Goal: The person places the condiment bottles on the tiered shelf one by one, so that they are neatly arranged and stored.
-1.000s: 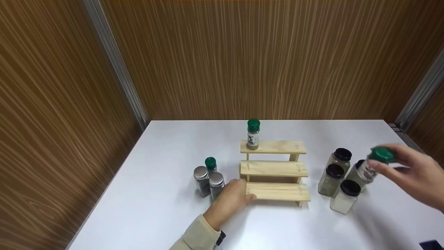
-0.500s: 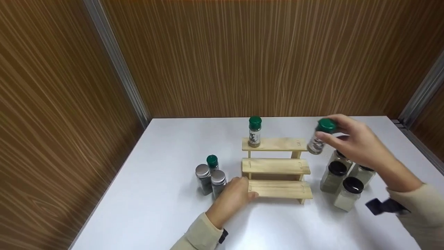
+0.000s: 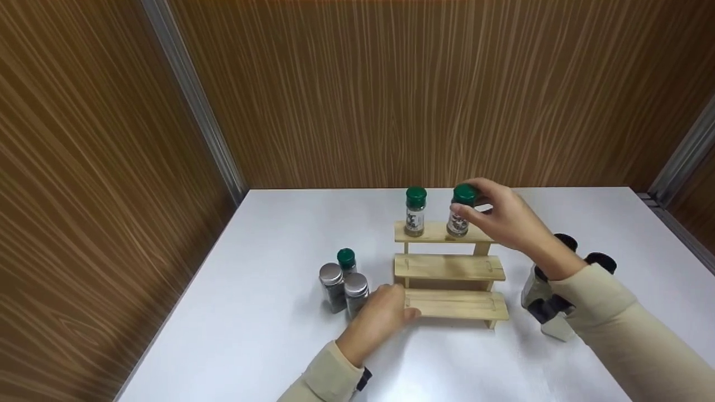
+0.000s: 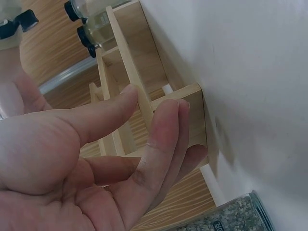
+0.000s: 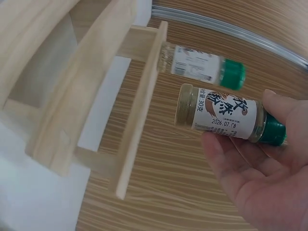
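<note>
My right hand point(image 3: 505, 215) grips a green-capped spice jar point(image 5: 226, 113) round its cap and upper part. The jar is upright over the top shelf, and in the right wrist view a small gap separates its base from the board. Another green-capped spice jar point(image 3: 415, 215) stands on that shelf's left part. My left hand point(image 3: 380, 312) holds the lower left end of the three-step wooden rack point(image 3: 449, 267), its thumb point(image 4: 113, 113) against the bottom step and the other fingers by the side.
Left of the rack stand two silver-capped jars point(image 3: 331, 285) and a green-capped jar point(image 3: 346, 259). Several black-capped jars point(image 3: 600, 261) stand at the right, partly hidden by my right forearm. A wood-grain panel point(image 3: 424, 95) rises behind the white table point(image 3: 268, 245).
My right hand has carried the green-capped spice jar leftward from beside the black-capped jars to over the top shelf. The left hand has stayed on the rack.
</note>
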Demonstrator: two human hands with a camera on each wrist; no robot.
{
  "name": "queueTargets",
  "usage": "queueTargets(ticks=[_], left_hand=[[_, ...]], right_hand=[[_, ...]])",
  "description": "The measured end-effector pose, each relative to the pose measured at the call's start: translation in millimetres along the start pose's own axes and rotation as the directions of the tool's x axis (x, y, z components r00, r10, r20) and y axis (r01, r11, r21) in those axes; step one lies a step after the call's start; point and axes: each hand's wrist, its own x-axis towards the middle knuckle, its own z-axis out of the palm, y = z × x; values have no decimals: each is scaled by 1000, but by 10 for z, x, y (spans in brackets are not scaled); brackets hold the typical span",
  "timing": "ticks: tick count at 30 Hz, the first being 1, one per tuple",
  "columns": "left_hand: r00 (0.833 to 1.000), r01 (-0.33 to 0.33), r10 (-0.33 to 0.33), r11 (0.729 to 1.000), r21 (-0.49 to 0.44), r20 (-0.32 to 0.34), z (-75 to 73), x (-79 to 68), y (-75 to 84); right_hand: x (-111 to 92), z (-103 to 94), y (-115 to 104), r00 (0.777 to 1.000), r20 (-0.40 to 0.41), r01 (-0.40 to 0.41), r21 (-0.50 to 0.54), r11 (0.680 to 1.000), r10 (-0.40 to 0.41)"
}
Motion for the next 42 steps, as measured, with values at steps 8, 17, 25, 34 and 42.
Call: queueTargets(ticks=[8,17,25,34,42], left_hand=[[1000,26,-26,1000,0,11,30,28,43],[999,29,-29,1000,-10,17,26,7,37],[998,44,-42,998,-37,45,26,18,38],[1000,13,-12,1000,-26,22,24,16,-11],[999,21,-20,999,-42,42,-5,6,-50]], right_hand=[[96,123,105,999,3,-36,15,999,36],[136,164,186,993,37,-114,15,993,113],[13,-5,221,994,15,-108,44,993,108],[-386,-431,482,986,-145,-88,-16,996,85],[-857,-753,918,963,-246,-112,0,994,109]])
